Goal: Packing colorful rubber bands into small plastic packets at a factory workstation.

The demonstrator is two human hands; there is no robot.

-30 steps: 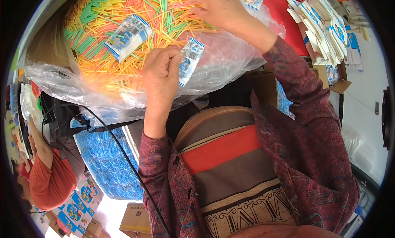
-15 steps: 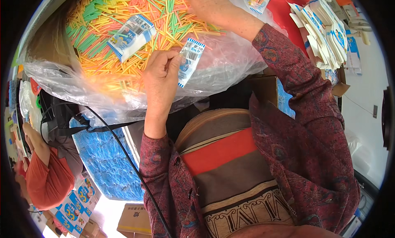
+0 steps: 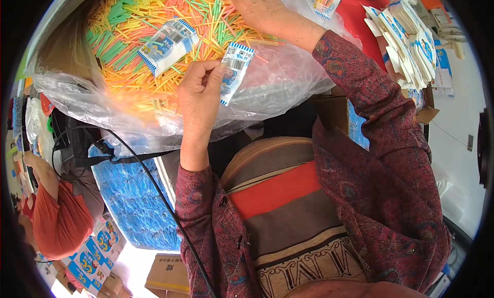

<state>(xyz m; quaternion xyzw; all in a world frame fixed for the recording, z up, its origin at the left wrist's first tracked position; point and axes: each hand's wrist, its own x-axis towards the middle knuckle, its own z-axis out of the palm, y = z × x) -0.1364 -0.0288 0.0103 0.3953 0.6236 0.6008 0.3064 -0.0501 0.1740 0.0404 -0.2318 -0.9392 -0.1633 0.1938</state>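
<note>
My left hand (image 3: 199,89) pinches a small white and blue packet (image 3: 236,71) between thumb and fingers, over the near side of the heap. Under it spreads a big heap of thin coloured sticks (image 3: 149,87), yellow, green and pink, in a clear plastic liner (image 3: 278,87). My right hand (image 3: 260,12) lies at the heap's far right part by the top edge of the picture. Its fingertips are hidden, so its grip does not show. Left of the held packet, another white and blue packet (image 3: 167,47) rests on the sticks.
A clear-fronted packet of sticks (image 3: 328,0) lies at the far right beside a red surface (image 3: 357,25). Flat white and blue cartons (image 3: 406,43) are stacked to the right. At left are a blue mesh-covered block (image 3: 136,195), a black cable (image 3: 149,174) and another person in an orange sleeve (image 3: 64,221).
The held packet and my left hand have shifted slightly up and left. My right hand has moved a little left. The other person's arm at the left has moved slightly.
</note>
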